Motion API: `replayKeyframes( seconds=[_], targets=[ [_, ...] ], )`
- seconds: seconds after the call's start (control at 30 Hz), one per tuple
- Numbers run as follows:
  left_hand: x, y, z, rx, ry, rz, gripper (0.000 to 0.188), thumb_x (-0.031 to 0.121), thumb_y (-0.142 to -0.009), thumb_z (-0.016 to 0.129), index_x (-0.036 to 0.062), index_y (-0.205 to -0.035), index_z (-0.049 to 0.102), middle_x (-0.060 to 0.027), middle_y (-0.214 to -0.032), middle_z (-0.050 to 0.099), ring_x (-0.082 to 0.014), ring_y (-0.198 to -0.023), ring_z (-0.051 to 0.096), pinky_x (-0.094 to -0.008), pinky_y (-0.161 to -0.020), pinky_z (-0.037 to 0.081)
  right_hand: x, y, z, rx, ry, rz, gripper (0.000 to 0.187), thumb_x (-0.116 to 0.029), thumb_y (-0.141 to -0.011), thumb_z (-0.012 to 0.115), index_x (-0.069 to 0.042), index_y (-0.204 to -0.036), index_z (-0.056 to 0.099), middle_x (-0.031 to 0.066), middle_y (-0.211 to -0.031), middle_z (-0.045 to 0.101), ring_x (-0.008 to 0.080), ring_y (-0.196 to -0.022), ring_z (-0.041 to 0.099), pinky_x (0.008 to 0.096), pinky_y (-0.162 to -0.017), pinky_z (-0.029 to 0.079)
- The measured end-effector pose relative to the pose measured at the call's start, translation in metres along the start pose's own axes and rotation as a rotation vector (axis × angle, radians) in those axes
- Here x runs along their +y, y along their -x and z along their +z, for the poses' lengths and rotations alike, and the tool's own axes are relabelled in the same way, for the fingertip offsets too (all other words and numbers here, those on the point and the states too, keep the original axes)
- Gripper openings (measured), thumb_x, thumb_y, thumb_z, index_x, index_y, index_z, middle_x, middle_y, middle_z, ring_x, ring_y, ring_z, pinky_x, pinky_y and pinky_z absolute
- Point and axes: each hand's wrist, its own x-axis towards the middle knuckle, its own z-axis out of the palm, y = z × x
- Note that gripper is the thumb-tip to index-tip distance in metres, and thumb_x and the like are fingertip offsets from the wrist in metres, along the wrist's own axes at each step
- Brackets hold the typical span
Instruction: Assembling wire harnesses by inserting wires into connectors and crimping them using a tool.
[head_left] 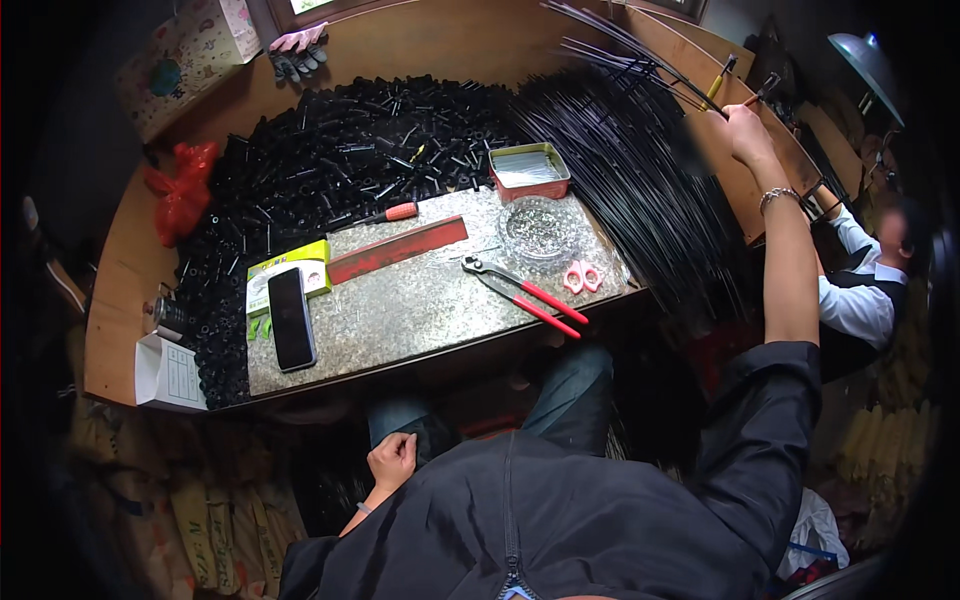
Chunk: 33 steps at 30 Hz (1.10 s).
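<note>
My right hand (pixel 745 135) is stretched out to the far right, its fingers closed round the ends of several long thin black rods (pixel 640 52). These point up and left over the back of the table. Below them a thick heap of similar black rods (pixel 630 170) lies slantwise down the table's right side. My left hand (pixel 393 460) rests by my lap, fingers curled into a loose fist, with nothing showing in it. On the worktop (pixel 400 320) in front of me lie red-handled pliers (pixel 525 297), pink-handled scissors (pixel 582 278) and a red flat bar (pixel 400 248).
Small black parts (pixel 350 150) pile behind the worktop. A glass dish (pixel 538 228), an open tin (pixel 530 172), a phone (pixel 290 318) and a red-handled screwdriver (pixel 392 214) stand or lie nearby. A red bag (pixel 182 192) is at the left; another person (pixel 865 290) sits at right.
</note>
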Motion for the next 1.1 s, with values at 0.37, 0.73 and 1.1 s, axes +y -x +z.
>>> replayKeyframes(
  seconds=[0.37, 0.73, 1.1],
  targets=[
    [0.068, -0.047, -0.045, -0.151, 0.258, 0.270, 0.016, 0.007, -0.072, 0.069, 0.0051, -0.087, 0.063, -0.0094, -0.076, 0.057, -0.0211, -0.060, 0.056, -0.0294, -0.053, 0.045, -0.002, 0.063, -0.023, -0.040, -0.690, -0.211, 0.027, -0.029, -0.087, 0.060, -0.006, -0.075, 0.053, -0.0051, -0.057, 0.046, 0.0033, -0.044, 0.039, 0.0223, -0.040, 0.029],
    [0.228, -0.204, -0.093, 0.312, 0.109, 0.604, 0.133, 0.047, -0.057, 0.080, -0.0104, -0.136, -0.011, -0.0333, -0.143, -0.003, -0.0460, -0.135, -0.001, -0.0480, -0.110, 0.000, -0.154, 0.280, -0.016, -0.525, -1.418, -0.515, 0.011, -0.012, -0.092, 0.051, -0.003, -0.099, 0.051, -0.0054, -0.068, 0.047, -0.0014, -0.053, 0.037, 0.0148, -0.043, 0.028],
    [0.166, -0.191, -0.146, -0.024, 1.263, 0.250, 0.047, -0.001, -0.081, 0.064, -0.0043, -0.123, 0.044, -0.0130, -0.090, 0.065, -0.0152, -0.075, 0.064, -0.0274, -0.070, 0.054, -0.186, 0.326, 0.002, -1.473, -1.351, -0.504, 0.042, -0.022, -0.093, 0.051, 0.002, -0.124, 0.038, 0.0033, -0.068, 0.049, 0.0070, -0.047, 0.044, 0.0200, -0.044, 0.037]
  ],
)
